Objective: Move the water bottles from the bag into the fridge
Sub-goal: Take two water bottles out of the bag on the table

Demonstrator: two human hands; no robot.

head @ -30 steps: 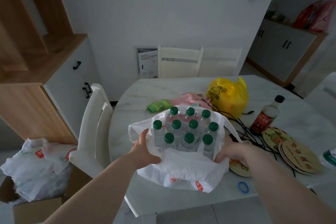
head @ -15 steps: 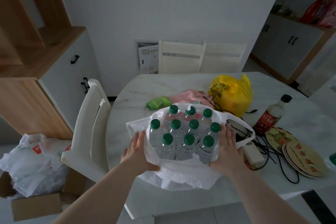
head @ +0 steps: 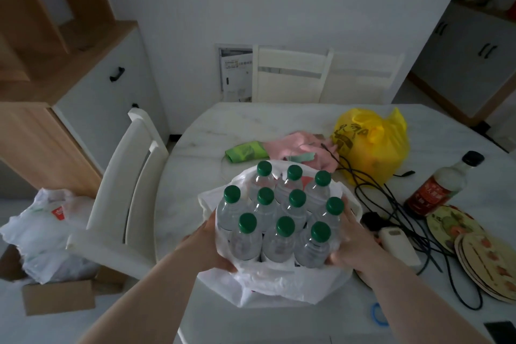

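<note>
- White plastic, thin and crumpled, lay under both palms: the left hand [head: 208, 246] pressed flat against the bag [head: 279, 285] at the pack's nine o'clock side, fingers wrapped round beneath and mostly hidden.
- The right hand [head: 353, 243] mirrored it at three o'clock, fingers spread upward along the outer bottles, squeezing inward.
- That two-sided clamp probably served to lift the whole cluster at once, since the thin bag walls were slumped down and gave no support.
- The water bottles [head: 279, 218] stood upright inside the opened bag, packed touching one another; ten green caps [head: 285, 225] could be counted, in rows of three, four and three.
- The bag sat on the marble table [head: 195, 142] near its six o'clock edge; no fridge was in view, so every bottle remained to be moved.
- Outward at one o'clock lay one yellow bag [head: 371, 145], with pink cloth [head: 296, 146] and one green roll [head: 245, 151] at twelve.
- At three o'clock stood one sauce bottle [head: 438, 187], beside tangled black cables [head: 391, 204] and a stack of patterned mats [head: 485, 254].
- One white chair [head: 125, 184] stood at nine o'clock; two more were at twelve.
</note>
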